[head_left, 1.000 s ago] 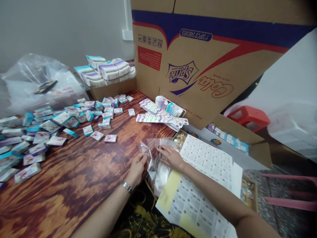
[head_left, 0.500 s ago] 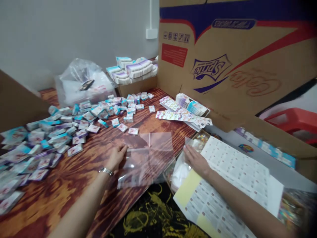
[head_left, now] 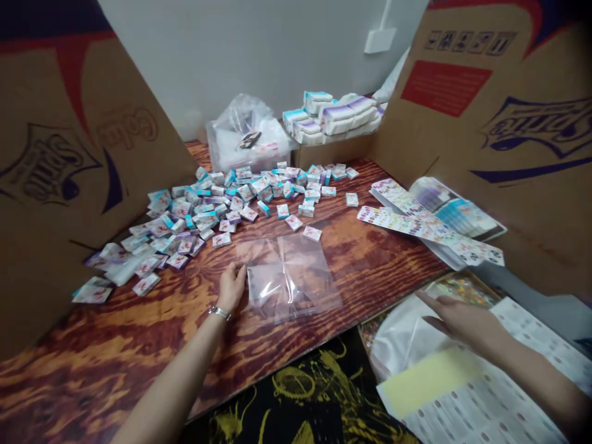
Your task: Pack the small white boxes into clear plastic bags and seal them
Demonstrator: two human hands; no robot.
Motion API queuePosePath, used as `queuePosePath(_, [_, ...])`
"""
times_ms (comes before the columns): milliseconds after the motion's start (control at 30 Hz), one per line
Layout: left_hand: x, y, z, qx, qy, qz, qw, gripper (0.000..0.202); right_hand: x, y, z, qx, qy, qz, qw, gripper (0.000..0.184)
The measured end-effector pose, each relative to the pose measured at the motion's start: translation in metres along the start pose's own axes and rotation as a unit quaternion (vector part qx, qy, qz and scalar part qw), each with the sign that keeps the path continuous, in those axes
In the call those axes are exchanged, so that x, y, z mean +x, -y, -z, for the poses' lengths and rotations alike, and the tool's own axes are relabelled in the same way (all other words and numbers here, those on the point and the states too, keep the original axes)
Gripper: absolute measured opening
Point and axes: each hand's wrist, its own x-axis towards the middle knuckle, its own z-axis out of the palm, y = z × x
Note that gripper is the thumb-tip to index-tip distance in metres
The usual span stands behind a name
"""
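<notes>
My left hand (head_left: 232, 285), with a metal watch on its wrist, has its fingers closed on the left edge of a clear plastic bag (head_left: 303, 280). The bag lies on the wood-patterned table. Over at the right, my right hand (head_left: 462, 320) is stretched out, thumb apart from the fingers, with nothing visible in it. Beneath and beside it are a white plastic bag (head_left: 402, 330) and printed label sheets (head_left: 490, 401). Just beyond the clear bag lie many small white, blue and purple boxes (head_left: 222, 238).
Large cardboard panels (head_left: 152, 160) stand on both sides. A stuffed plastic bag (head_left: 247, 132) and a carton (head_left: 333, 153) of stacked packets stand by the wall. Printed strips (head_left: 407, 225) lie right of the table's middle. A shallow box (head_left: 467, 283) of colourful bits sits by my right hand.
The view has turned left, so the scene sits further right. My left hand and the clear bag have moved left across the table. My right hand is now further from the clear bag.
</notes>
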Motion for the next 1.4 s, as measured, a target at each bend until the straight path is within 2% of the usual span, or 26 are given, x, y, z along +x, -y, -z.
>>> queuePosePath(33, [-0.001, 0.002, 0.002, -0.001, -0.011, -0.009, 1.000, 0.028, 0.017, 0.021, 0.019, 0.006, 0.023, 0.040, 0.999, 0.035])
queuePosePath(67, [-0.002, 0.004, 0.003, -0.002, -0.020, -0.018, 1.000, 0.028, 0.036, 0.048, 0.037, 0.027, 0.016, 0.080, 0.996, 0.034])
queuePosePath(167, [-0.004, 0.008, 0.005, 0.002, -0.040, -0.035, 0.999, 0.026, 0.089, 0.156, 0.075, 0.124, -0.056, 0.204, 0.970, 0.034])
queuePosePath(267, [-0.005, 0.010, 0.007, 0.001, -0.056, -0.033, 0.998, 0.027, 0.128, 0.252, 0.075, 0.183, -0.067, 0.320, 0.927, 0.048])
queuePosePath(333, [-0.004, 0.012, 0.009, -0.009, -0.062, -0.025, 0.998, 0.028, 0.145, 0.289, 0.060, 0.193, -0.070, 0.340, 0.918, 0.061])
queuePosePath(367, [-0.003, 0.012, 0.010, -0.015, -0.063, -0.020, 0.998, 0.028, 0.151, 0.300, 0.051, 0.193, -0.069, 0.341, 0.917, 0.060])
queuePosePath(500, [-0.008, 0.011, 0.018, -0.047, -0.051, -0.009, 0.998, 0.034, 0.165, 0.314, 0.024, 0.197, -0.079, 0.341, 0.916, 0.026])
queuePosePath(533, [-0.013, 0.009, 0.021, -0.056, -0.041, -0.010, 0.998, 0.040, 0.167, 0.315, 0.022, 0.200, -0.087, 0.342, 0.914, 0.023])
queuePosePath(600, [-0.027, 0.007, 0.025, -0.071, -0.011, -0.014, 0.997, 0.061, 0.168, 0.317, 0.020, 0.198, -0.102, 0.341, 0.913, 0.023])
queuePosePath(667, [-0.045, 0.006, 0.030, -0.080, 0.024, -0.019, 0.996, 0.094, 0.168, 0.320, 0.022, 0.180, -0.108, 0.337, 0.918, 0.025])
queuePosePath(700, [-0.054, 0.007, 0.032, -0.082, 0.038, -0.020, 0.996, 0.104, 0.168, 0.320, 0.024, 0.169, -0.107, 0.339, 0.919, 0.026])
queuePosePath(733, [-0.062, 0.009, 0.034, -0.072, 0.051, -0.023, 0.996, 0.107, 0.169, 0.320, 0.025, 0.159, -0.102, 0.343, 0.920, 0.026])
queuePosePath(900, [-0.081, 0.020, 0.054, 0.092, 0.066, -0.041, 0.993, 0.089, 0.181, 0.310, 0.040, 0.112, -0.052, 0.355, 0.927, 0.023])
queuePosePath(967, [-0.087, 0.019, 0.061, 0.134, 0.041, -0.057, 0.988, 0.082, 0.187, 0.308, 0.047, 0.096, -0.040, 0.357, 0.928, 0.028])
queuePosePath(1067, [-0.100, 0.014, 0.064, 0.240, -0.016, -0.171, 0.956, 0.057, 0.194, 0.310, 0.054, 0.097, -0.041, 0.377, 0.920, 0.035])
queuePosePath(1133, [-0.106, 0.013, 0.061, 0.278, -0.020, -0.244, 0.929, 0.050, 0.197, 0.311, 0.059, 0.104, -0.039, 0.404, 0.908, 0.032])
queuePosePath(1167, [-0.108, 0.014, 0.059, 0.279, -0.012, -0.259, 0.925, 0.049, 0.198, 0.311, 0.062, 0.106, -0.037, 0.417, 0.902, 0.031])
queuePosePath(1267, [-0.107, 0.022, 0.050, 0.274, -0.006, -0.248, 0.929, 0.050, 0.190, 0.311, 0.075, 0.102, -0.057, 0.419, 0.901, 0.031])
queuePosePath(1333, [-0.107, 0.026, 0.044, 0.278, -0.006, -0.218, 0.935, 0.057, 0.170, 0.313, 0.083, 0.120, -0.114, 0.405, 0.899, 0.034])
queuePosePath(1400, [-0.109, 0.027, 0.038, 0.281, -0.004, -0.183, 0.942, 0.067, 0.143, 0.321, 0.083, 0.167, -0.164, 0.410, 0.882, 0.032])
